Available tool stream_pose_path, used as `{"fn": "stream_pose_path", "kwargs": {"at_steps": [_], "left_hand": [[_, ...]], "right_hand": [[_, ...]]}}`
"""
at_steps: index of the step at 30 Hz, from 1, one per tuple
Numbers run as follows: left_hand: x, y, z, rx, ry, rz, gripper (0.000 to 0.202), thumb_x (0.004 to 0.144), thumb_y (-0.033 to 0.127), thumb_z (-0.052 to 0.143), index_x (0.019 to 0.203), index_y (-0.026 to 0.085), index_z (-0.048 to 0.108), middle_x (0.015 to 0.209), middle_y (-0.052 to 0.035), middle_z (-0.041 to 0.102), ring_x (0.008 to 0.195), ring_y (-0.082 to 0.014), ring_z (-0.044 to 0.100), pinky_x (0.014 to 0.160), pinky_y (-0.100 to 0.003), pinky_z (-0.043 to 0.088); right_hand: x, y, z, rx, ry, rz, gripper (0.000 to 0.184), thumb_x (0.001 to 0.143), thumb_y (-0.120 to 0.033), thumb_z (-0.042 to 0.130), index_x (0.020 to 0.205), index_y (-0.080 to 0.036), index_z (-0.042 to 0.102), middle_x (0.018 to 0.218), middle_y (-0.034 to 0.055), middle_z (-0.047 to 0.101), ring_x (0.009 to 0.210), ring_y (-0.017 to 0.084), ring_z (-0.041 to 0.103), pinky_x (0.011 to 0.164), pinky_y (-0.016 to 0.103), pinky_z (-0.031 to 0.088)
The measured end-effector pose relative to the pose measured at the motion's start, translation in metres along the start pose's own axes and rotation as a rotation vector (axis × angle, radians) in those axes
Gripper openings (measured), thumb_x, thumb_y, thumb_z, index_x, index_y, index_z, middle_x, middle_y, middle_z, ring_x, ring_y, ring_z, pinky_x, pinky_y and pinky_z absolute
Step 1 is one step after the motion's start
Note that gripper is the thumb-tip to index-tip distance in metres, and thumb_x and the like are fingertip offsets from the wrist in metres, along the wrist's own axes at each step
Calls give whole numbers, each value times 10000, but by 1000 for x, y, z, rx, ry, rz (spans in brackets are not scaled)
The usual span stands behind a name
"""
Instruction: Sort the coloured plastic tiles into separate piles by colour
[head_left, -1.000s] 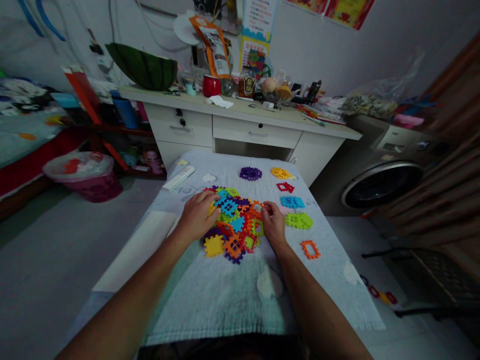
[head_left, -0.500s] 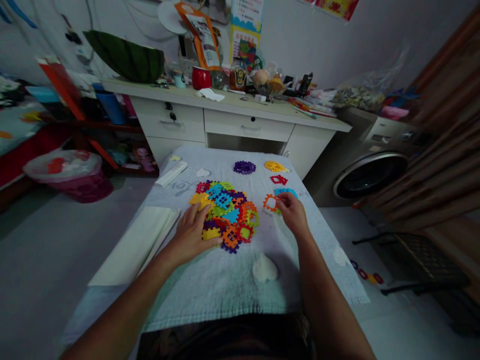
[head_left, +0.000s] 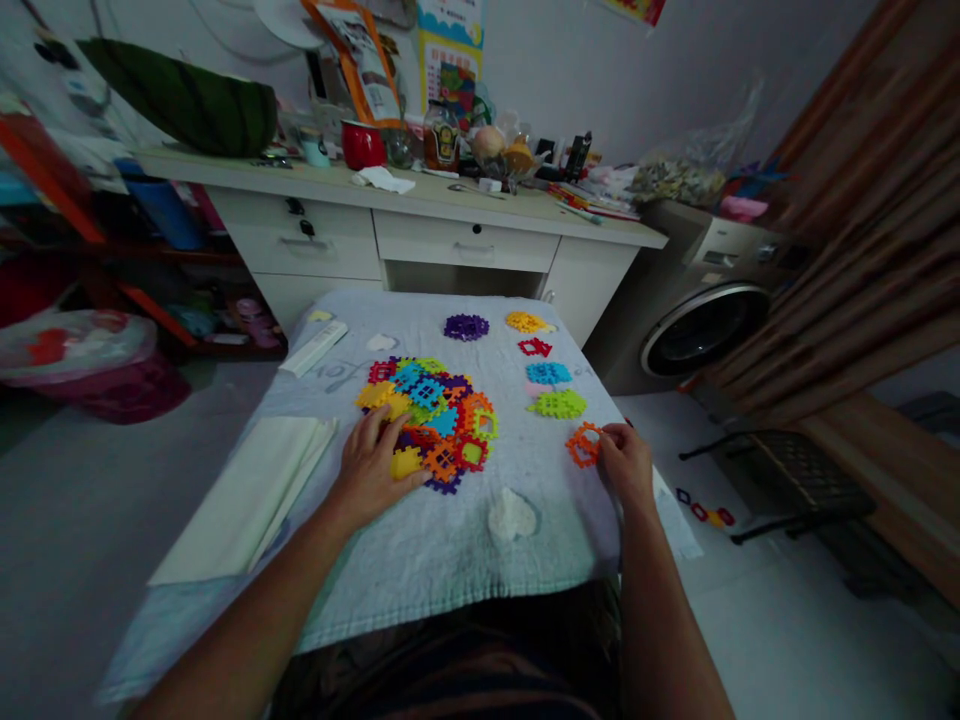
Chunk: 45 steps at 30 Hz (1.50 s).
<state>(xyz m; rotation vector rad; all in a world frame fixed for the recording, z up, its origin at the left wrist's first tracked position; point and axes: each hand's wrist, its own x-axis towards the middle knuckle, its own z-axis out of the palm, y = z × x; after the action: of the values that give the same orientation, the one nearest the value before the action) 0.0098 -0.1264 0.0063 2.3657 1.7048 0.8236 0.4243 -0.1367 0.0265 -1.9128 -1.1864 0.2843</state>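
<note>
Orange toothed plastic frame being held

It is being pinched by the closed right hand, near the lime-green plastic pile. The multicoloured plastic pile is being touched by the left hand, loosely open. Blue-and-yellow paper poster lettering is being recorded as illegible.

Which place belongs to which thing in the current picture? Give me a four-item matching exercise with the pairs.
Things
1. watermelon
2. right hand
3. purple pile
4. left hand

Places
A. left of the yellow pile
B. at the near-left edge of the mixed heap
C. on the counter, toward its left end
D. fingers on an orange frame piece

Pairs: 1-C, 2-D, 3-A, 4-B
</note>
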Motion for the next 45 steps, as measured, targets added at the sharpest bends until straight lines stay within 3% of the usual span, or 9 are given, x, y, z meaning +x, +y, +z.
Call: {"fn": "stream_pose_path", "kwargs": {"at_steps": [6, 13, 17, 24, 28, 32, 37, 41, 45], "left_hand": [[3, -5, -3, -89, 61, -32, 676, 768, 554, 635, 1334, 221, 475, 1431, -147, 367, 1320, -362, 374, 1092, -562, 331], [4, -6, -6, -107, 69, -33, 638, 772, 539, 632, 1315, 237, 485, 1411, -135, 398, 1297, -356, 390, 1081, -569, 329], [2, -6, -5, -90, 31, -1, 731, 730, 589, 660, 1344, 246, 459, 1438, -134, 348, 1321, -367, 349, 1089, -570, 319], [0, -3, -2, -18, -30, 62, 836, 664, 580, 728, 1370, 247, 428, 1472, -137, 312, 1351, -381, 306, 1105, -560, 309], [0, -2, -3, -33, -26, 67, 898, 679, 553, 729, 1429, 271, 323, 1469, -132, 323, 1354, -373, 313, 1103, -560, 308], [1, 1, -4, -60, 47, 73, 986, 692, 514, 734, 1460, 213, 195, 1429, -163, 354, 1331, -361, 343, 1098, -551, 325], [0, 11, -8, -31, 106, 184, 710, 766, 429, 679, 1356, 223, 341, 1366, -150, 384, 1328, -342, 348, 1114, -545, 313], [-2, 17, -11, 14, 45, 200, 650, 812, 410, 623, 1388, 238, 377, 1386, -139, 381, 1353, -341, 321, 1136, -539, 284], [-2, 16, -11, 25, -11, 175, 749, 813, 449, 617, 1470, 264, 309, 1449, -138, 339, 1373, -355, 297, 1142, -553, 260]], "right_hand": [[-1, 9, 6, -172, 32, -117, 288, 741, -381, 492, 779, -154, 666, 791, 109, 680, 759, 237, 593, 739, 354, 444], [-8, 11, 9, -256, -21, -303, 516, 774, -533, 555, 1127, -168, 646, 1153, 134, 657, 1080, 310, 532, 967, 468, 358], [-10, 10, 12, -332, -92, -315, 522, 764, -520, 585, 1156, -179, 633, 1142, 123, 653, 1076, 317, 517, 958, 477, 350], [-8, 9, 14, -377, -30, -283, 482, 767, -529, 593, 1085, -173, 662, 1100, 141, 609, 1061, 314, 508, 948, 466, 357], [-17, -13, 18, -307, -27, -354, 426, 787, -484, 597, 1078, -177, 654, 1111, 143, 603, 1070, 315, 508, 955, 479, 364], [-27, -57, 35, -144, -293, -521, 309, 830, -383, 589, 1062, -187, 644, 1092, 116, 647, 1047, 270, 562, 949, 429, 412], [-30, -103, 75, -146, -562, -679, 355, 790, -198, 605, 1143, -167, 623, 1156, 115, 648, 1090, 247, 570, 993, 408, 410], [-28, -108, 99, -190, -583, -652, 453, 732, -113, 588, 1184, -145, 603, 1187, 130, 637, 1089, 243, 568, 990, 401, 411], [-28, -100, 103, -117, -553, -617, 459, 723, -155, 606, 1182, -170, 600, 1126, 105, 645, 1033, 230, 577, 946, 382, 439]]}}
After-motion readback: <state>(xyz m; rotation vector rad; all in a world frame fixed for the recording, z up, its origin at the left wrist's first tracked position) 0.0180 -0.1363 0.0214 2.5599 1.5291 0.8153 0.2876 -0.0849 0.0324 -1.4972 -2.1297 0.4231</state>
